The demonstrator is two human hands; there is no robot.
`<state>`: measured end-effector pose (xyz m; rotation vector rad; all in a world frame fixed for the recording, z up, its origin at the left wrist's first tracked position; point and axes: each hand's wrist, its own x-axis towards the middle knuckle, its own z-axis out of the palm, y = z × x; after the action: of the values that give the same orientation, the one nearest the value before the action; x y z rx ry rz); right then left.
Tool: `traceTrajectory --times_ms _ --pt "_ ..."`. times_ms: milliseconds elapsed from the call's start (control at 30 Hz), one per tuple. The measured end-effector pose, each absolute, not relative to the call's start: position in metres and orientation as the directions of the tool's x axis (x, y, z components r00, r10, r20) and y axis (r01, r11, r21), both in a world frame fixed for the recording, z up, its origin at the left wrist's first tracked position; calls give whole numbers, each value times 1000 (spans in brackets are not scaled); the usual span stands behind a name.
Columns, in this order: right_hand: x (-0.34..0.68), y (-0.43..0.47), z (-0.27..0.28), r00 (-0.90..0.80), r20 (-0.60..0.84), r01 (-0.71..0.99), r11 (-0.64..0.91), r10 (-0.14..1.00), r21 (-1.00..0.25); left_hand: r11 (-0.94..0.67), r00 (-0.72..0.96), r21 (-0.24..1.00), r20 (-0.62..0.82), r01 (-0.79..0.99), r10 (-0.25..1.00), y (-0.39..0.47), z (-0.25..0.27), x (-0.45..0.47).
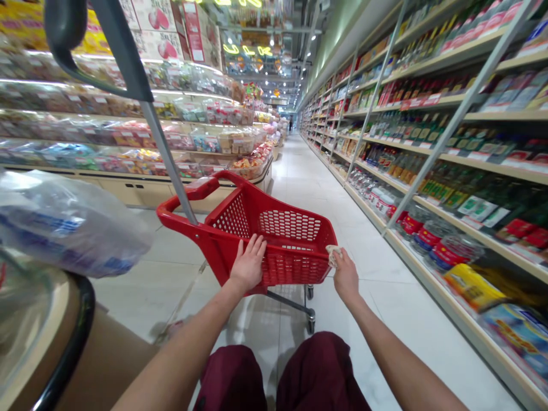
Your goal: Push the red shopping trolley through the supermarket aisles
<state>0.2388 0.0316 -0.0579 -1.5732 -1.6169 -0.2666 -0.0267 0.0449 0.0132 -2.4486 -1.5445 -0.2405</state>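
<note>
A red plastic shopping basket cart (pixel 295 268) stands in front of my knees, its perforated basket facing me side-on. My left hand (pixel 249 261) lies on the near rim with its fingers stretched over the edge. At the basket's right end, my right hand (pixel 345 275) grips a crumpled whitish cloth (pixel 333 256) against the corner. A grey pull handle (pixel 165 157) rises from the cart's left end and leans toward the upper left. Below the basket, a caster wheel (pixel 310 322) rests on the tiles.
Tall shelves of bottles (pixel 466 145) line the right side. Tiered candy displays (pixel 192 125) stand at the left. Close on my left is a beige counter (pixel 107 337) with a black rail, beside a filled clear plastic bag (pixel 72 222). A white tiled aisle (pixel 289 165) runs ahead.
</note>
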Motion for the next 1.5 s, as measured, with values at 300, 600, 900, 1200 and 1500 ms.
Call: traceTrajectory --times_ms 300,600,900,1200,1500 --pt "203 49 -54 -10 703 887 331 711 -322 -355 374 -121 209 927 904 33 23 -32" --pt "174 48 -57 -159 730 868 446 665 -217 -304 354 -226 234 926 906 29 17 -33" --pt "186 50 -63 -55 759 902 358 649 -242 -276 351 -291 248 916 903 33 17 -29" --pt "223 41 -68 138 723 950 116 676 -290 -275 323 -237 196 932 926 27 23 -24" --pt "225 36 -63 66 722 949 181 688 -259 -284 324 -221 176 933 930 26 22 -20"
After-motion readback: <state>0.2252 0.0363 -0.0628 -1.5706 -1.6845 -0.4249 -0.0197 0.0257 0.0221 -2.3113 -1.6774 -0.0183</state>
